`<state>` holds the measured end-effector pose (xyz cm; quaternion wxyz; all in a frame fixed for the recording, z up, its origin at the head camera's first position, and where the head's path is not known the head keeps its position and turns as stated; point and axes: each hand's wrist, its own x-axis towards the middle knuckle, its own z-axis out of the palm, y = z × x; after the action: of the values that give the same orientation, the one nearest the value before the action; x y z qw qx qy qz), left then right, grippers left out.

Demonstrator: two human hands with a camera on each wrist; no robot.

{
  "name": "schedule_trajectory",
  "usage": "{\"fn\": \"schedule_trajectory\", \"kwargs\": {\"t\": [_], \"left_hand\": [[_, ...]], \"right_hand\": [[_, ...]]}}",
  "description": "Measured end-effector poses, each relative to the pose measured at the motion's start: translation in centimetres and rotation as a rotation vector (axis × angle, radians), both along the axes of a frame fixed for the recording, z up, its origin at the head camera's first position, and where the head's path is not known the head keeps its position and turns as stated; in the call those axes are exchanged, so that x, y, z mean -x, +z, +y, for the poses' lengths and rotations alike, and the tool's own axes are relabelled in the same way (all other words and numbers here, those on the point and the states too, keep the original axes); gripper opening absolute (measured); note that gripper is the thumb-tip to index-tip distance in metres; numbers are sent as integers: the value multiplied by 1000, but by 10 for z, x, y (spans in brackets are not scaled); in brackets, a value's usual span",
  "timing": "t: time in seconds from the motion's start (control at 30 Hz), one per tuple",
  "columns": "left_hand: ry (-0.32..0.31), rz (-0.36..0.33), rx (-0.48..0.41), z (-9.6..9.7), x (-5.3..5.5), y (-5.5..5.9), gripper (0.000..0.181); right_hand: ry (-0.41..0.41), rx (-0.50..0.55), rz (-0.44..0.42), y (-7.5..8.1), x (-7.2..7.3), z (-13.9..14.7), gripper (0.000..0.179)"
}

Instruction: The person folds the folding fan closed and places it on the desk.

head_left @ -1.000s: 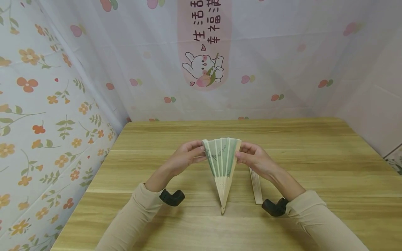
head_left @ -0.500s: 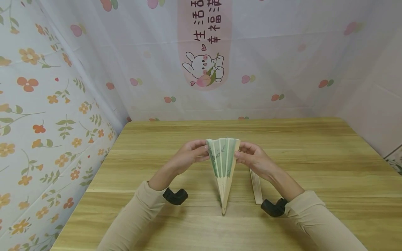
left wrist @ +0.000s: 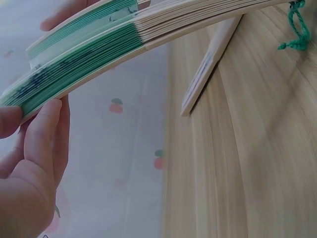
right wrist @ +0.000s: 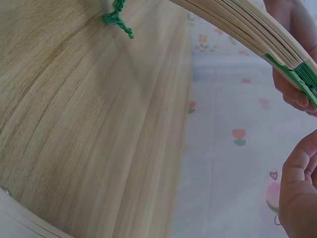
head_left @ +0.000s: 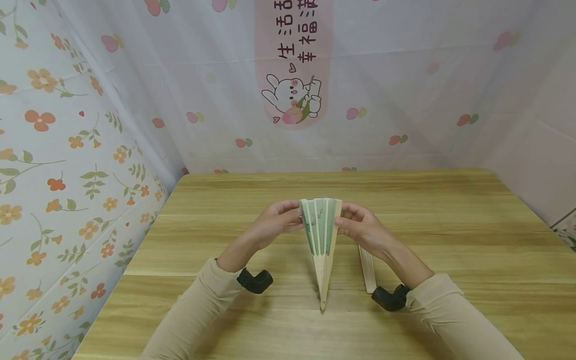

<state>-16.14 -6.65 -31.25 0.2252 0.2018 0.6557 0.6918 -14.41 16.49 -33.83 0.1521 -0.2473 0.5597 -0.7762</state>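
Between my two hands a green folding fan point(head_left: 320, 225), partly spread, is held with its rib end point(head_left: 322, 302) toward me. Dark branch-like marks show on its green leaf. My left hand point(head_left: 280, 220) pinches the left edge near the top; in the left wrist view thumb and fingers close on the stacked green folds point(left wrist: 84, 74). On the opposite edge, my right hand point(head_left: 360, 222) pinches the pale outer rib. A knotted green cord point(left wrist: 297, 34) hangs from the fan's narrow end.
A second, folded wooden fan point(head_left: 367, 270) lies on the wooden table point(head_left: 450, 225), partly under my right hand in the head view. Behind the table hangs a printed white curtain point(head_left: 396, 90), with a floral one point(head_left: 67, 190) at left. Black wrist devices point(head_left: 255, 281) sit at both cuffs.
My left hand has moved right, toward the right hand, and the fan has narrowed. The right hand has shifted slightly left. The second fan has stayed in place.
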Motion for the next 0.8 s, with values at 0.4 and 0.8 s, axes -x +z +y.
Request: {"fn": "schedule_trajectory", "kwargs": {"t": [0.4, 0.8], "left_hand": [[-10, 1, 18, 6, 1, 2, 32], [-30, 24, 20, 10, 2, 5, 27]], "right_hand": [[-27, -45, -41, 5, 0, -5, 36], [6, -52, -16, 5, 3, -6, 28]]}}
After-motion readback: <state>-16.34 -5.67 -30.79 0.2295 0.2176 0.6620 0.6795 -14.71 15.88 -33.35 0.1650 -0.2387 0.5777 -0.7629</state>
